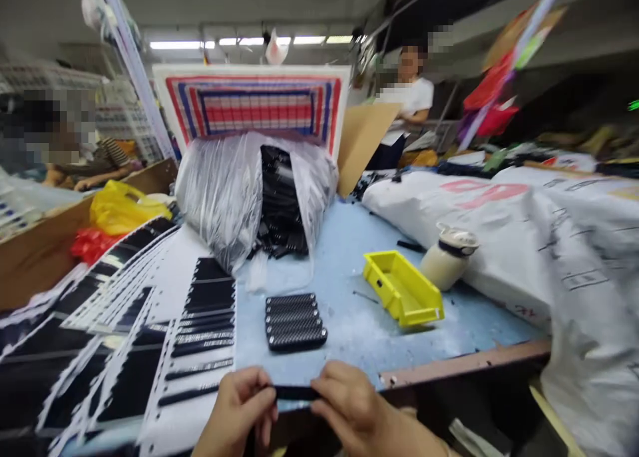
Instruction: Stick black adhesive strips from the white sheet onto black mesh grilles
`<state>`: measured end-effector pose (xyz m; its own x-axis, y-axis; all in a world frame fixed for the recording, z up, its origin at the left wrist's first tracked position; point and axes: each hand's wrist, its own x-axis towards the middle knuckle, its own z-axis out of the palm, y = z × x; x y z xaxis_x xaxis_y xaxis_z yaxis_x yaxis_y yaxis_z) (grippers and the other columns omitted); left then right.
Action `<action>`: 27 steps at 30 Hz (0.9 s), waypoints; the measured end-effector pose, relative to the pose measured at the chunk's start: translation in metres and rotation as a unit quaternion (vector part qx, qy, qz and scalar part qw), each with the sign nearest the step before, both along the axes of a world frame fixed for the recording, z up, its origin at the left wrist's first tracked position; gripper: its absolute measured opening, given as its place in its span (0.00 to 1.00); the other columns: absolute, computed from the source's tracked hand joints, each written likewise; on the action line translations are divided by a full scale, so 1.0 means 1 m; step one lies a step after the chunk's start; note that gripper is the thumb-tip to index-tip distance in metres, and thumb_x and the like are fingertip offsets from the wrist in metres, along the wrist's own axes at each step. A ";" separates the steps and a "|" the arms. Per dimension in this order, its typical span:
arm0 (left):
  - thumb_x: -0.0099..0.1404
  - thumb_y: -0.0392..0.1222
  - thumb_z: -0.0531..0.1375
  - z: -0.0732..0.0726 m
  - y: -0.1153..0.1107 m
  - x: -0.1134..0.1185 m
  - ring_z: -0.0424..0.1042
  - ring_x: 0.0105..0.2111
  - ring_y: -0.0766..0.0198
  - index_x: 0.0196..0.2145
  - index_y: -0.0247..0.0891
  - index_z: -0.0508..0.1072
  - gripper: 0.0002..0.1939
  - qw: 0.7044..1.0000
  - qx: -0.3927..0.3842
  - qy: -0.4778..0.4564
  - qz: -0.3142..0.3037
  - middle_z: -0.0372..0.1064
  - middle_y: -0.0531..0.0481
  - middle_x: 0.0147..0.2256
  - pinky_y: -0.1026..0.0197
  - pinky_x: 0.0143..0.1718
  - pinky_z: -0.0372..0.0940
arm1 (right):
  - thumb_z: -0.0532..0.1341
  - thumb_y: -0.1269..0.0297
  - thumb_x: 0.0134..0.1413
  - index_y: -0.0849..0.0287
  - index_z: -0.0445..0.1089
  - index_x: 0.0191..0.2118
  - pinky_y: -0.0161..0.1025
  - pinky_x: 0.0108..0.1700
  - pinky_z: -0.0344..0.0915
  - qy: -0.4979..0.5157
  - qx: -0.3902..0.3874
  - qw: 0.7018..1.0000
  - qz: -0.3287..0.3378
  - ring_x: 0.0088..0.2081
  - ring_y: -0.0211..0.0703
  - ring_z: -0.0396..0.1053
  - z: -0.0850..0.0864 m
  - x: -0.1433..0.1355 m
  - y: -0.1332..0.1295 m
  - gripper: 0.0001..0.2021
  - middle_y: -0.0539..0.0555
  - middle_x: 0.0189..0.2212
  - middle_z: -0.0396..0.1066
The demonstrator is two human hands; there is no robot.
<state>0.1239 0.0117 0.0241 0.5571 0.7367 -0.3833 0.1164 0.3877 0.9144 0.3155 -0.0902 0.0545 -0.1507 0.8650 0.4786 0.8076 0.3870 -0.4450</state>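
Observation:
My left hand (238,407) and my right hand (349,404) pinch the two ends of one thin black strip (293,393), held level over the table's near edge. Just beyond it lies a neat row of several black ridged strips (294,320) on the blue table top (344,264). To the left, white card sheets (200,337) carry rows of similar black strips. Further back a clear plastic bag (234,191) gapes open, full of loose black pieces (279,204).
A yellow bin (402,287) and a tipped white bottle (446,257) lie to the right, against big white sacks (549,224). A cardboard box (40,244) with yellow and red bags stands left. One person sits at far left; another stands behind.

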 end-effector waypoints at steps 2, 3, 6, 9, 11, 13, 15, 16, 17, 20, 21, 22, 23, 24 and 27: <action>0.46 0.55 0.68 -0.004 0.005 0.000 0.61 0.11 0.72 0.25 0.30 0.70 0.23 1.000 0.003 -0.006 0.012 0.68 0.49 0.17 0.71 0.13 0.48 | 0.53 0.75 0.62 0.62 0.71 0.41 0.37 0.40 0.70 0.013 0.020 1.000 0.002 0.36 0.42 0.71 0.000 0.002 -0.002 0.10 0.59 0.33 0.71; 0.45 0.54 0.68 -0.004 0.007 -0.001 0.62 0.11 0.71 0.30 0.29 0.72 0.24 1.000 -0.002 -0.003 0.024 0.70 0.48 0.19 0.70 0.13 0.48 | 0.52 0.75 0.62 0.62 0.71 0.42 0.37 0.39 0.70 0.015 0.019 1.000 0.006 0.35 0.42 0.71 0.000 0.005 -0.002 0.11 0.59 0.33 0.71; 0.45 0.53 0.67 0.001 0.015 -0.008 0.64 0.12 0.69 0.41 0.27 0.73 0.30 0.995 0.015 0.017 0.094 0.72 0.47 0.22 0.69 0.14 0.50 | 0.54 0.74 0.63 0.61 0.72 0.45 0.36 0.36 0.70 0.018 0.004 1.000 0.005 0.33 0.40 0.71 -0.002 0.024 0.003 0.11 0.56 0.31 0.71; 0.44 0.47 0.67 0.001 0.022 -0.010 0.66 0.17 0.70 0.35 0.29 0.75 0.22 0.984 0.093 0.031 0.151 0.71 0.49 0.23 0.68 0.19 0.58 | 0.59 0.70 0.61 0.60 0.75 0.42 0.33 0.35 0.70 0.032 0.021 0.999 -0.013 0.33 0.40 0.73 -0.006 0.049 0.020 0.08 0.56 0.33 0.73; 0.44 0.44 0.65 -0.005 0.026 -0.005 0.65 0.19 0.71 0.30 0.31 0.74 0.16 0.976 0.138 0.043 0.162 0.69 0.51 0.22 0.68 0.22 0.59 | 0.61 0.69 0.59 0.60 0.76 0.40 0.32 0.35 0.71 0.038 0.027 0.998 -0.032 0.33 0.39 0.75 -0.009 0.064 0.035 0.06 0.56 0.33 0.75; 0.46 0.44 0.63 -0.015 0.032 0.005 0.61 0.19 0.72 0.28 0.32 0.74 0.13 0.971 0.166 0.068 0.155 0.65 0.53 0.19 0.69 0.21 0.56 | 0.62 0.69 0.58 0.61 0.76 0.38 0.32 0.35 0.71 0.041 0.016 0.998 -0.042 0.33 0.39 0.75 -0.014 0.073 0.050 0.06 0.55 0.32 0.76; 0.48 0.43 0.62 -0.025 0.038 0.016 0.60 0.18 0.72 0.31 0.32 0.74 0.14 0.966 0.190 0.094 0.149 0.63 0.55 0.18 0.69 0.21 0.56 | 0.61 0.69 0.57 0.61 0.76 0.37 0.32 0.34 0.71 0.045 0.000 0.998 -0.037 0.31 0.39 0.75 -0.019 0.076 0.062 0.06 0.55 0.30 0.76; 0.49 0.42 0.61 -0.029 0.042 0.020 0.61 0.19 0.71 0.33 0.32 0.75 0.14 0.963 0.203 0.104 0.146 0.64 0.54 0.19 0.69 0.22 0.57 | 0.61 0.68 0.58 0.61 0.76 0.37 0.32 0.34 0.71 0.046 -0.004 0.998 -0.031 0.31 0.39 0.75 -0.022 0.076 0.066 0.06 0.55 0.30 0.76; 0.49 0.42 0.61 -0.032 0.044 0.024 0.63 0.20 0.70 0.34 0.32 0.75 0.14 0.960 0.218 0.111 0.138 0.66 0.53 0.20 0.68 0.23 0.58 | 0.60 0.68 0.58 0.61 0.76 0.36 0.32 0.33 0.71 0.048 -0.008 0.999 -0.024 0.31 0.39 0.75 -0.024 0.075 0.068 0.07 0.55 0.30 0.76; 0.51 0.40 0.60 -0.036 0.047 0.026 0.63 0.21 0.69 0.35 0.32 0.76 0.14 0.953 0.252 0.133 0.106 0.66 0.53 0.21 0.68 0.23 0.58 | 0.59 0.69 0.58 0.61 0.76 0.36 0.32 0.33 0.71 0.049 -0.026 0.998 -0.005 0.31 0.39 0.74 -0.027 0.069 0.068 0.07 0.56 0.30 0.75; 0.51 0.40 0.59 -0.035 0.046 0.025 0.62 0.21 0.70 0.33 0.32 0.76 0.12 0.951 0.259 0.141 0.095 0.64 0.53 0.20 0.68 0.23 0.57 | 0.59 0.70 0.58 0.61 0.76 0.37 0.32 0.32 0.70 0.050 -0.033 0.998 0.001 0.31 0.39 0.74 -0.026 0.066 0.066 0.07 0.56 0.30 0.75; 0.52 0.40 0.59 -0.034 0.045 0.022 0.62 0.21 0.70 0.31 0.33 0.75 0.10 0.950 0.262 0.147 0.087 0.63 0.53 0.20 0.69 0.23 0.56 | 0.59 0.70 0.58 0.61 0.76 0.37 0.31 0.32 0.70 0.052 -0.040 0.998 0.009 0.31 0.38 0.74 -0.024 0.063 0.064 0.07 0.55 0.30 0.75; 0.52 0.40 0.59 -0.032 0.042 0.020 0.61 0.21 0.70 0.29 0.33 0.74 0.09 0.950 0.260 0.151 0.081 0.62 0.53 0.20 0.69 0.22 0.56 | 0.59 0.70 0.58 0.61 0.76 0.37 0.31 0.32 0.70 0.053 -0.050 0.997 0.018 0.30 0.38 0.73 -0.022 0.060 0.062 0.07 0.55 0.30 0.74; 0.52 0.40 0.59 -0.031 0.039 0.017 0.60 0.20 0.71 0.28 0.32 0.74 0.08 0.952 0.254 0.154 0.079 0.62 0.54 0.20 0.69 0.22 0.56 | 0.59 0.70 0.58 0.61 0.76 0.38 0.31 0.32 0.69 0.054 -0.061 0.996 0.028 0.30 0.38 0.73 -0.020 0.057 0.060 0.07 0.55 0.29 0.74; 0.52 0.39 0.59 -0.027 0.033 0.009 0.60 0.19 0.72 0.37 0.30 0.76 0.15 0.958 0.224 0.149 0.094 0.65 0.52 0.23 0.69 0.22 0.56 | 0.58 0.70 0.59 0.60 0.76 0.37 0.31 0.32 0.69 0.040 -0.079 0.995 0.053 0.30 0.38 0.72 -0.015 0.051 0.058 0.08 0.55 0.30 0.73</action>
<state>0.1332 0.0449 -0.0026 0.3129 0.9413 -0.1265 0.3654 0.0036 0.9308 0.3663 -0.0325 0.0398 -0.2125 0.9112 0.3530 0.7254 0.3892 -0.5677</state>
